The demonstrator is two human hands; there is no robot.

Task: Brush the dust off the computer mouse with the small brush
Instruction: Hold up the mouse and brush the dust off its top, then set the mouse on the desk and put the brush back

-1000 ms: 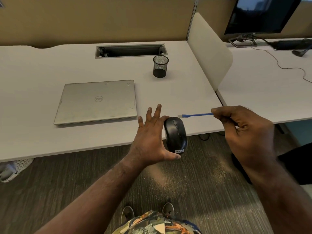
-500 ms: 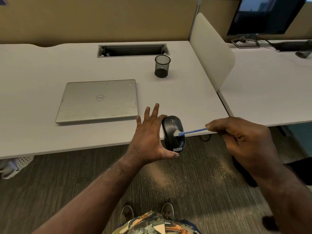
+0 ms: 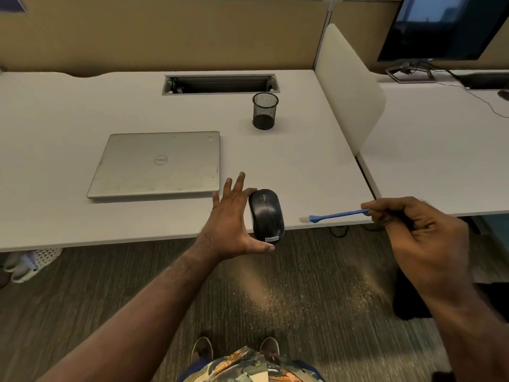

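While the left hand [image 3: 230,224] steadies the black computer mouse [image 3: 266,215] at the desk's [image 3: 303,161] near edge, centre of frame, its fingers are spread straight along the mouse's left side and the thumb is hooked under the rear. At right of frame, the right hand [image 3: 421,238] pinches the blue small brush [image 3: 334,215] by its handle, bristles pointing left, well apart from the mouse. A closed laptop [image 3: 158,164] and a mesh cup [image 3: 265,111] lie beyond.

Bare forearms, no sleeves; multicoloured patterned garment [image 3: 248,365] at waist; dark slip-on shoes [image 3: 202,350].
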